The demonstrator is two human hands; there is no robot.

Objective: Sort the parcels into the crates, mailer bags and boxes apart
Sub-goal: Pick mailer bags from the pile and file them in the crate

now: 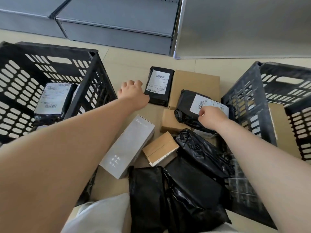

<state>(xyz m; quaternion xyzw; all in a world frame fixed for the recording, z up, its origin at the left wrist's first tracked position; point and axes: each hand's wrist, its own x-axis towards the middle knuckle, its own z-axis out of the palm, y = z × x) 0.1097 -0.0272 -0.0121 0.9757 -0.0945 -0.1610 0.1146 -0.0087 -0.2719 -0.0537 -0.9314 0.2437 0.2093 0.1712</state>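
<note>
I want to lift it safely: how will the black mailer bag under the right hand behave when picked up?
The mailer bag looks crinkled and loose at its end, so it will probably sag. Its glossy film may slip. The right hand pinches it near the label.

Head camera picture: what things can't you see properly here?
- Labels on the mailer bags: print too small to read.
- Left hand: fingers curl away behind the knuckles, so its grip is unclear.
- Right crate: cut off by the right edge; a cardboard box inside partly hidden by its wall.
- Left crate: its wall hides part of the bags inside.
- Right hand: covers part of a bag's label.
</note>
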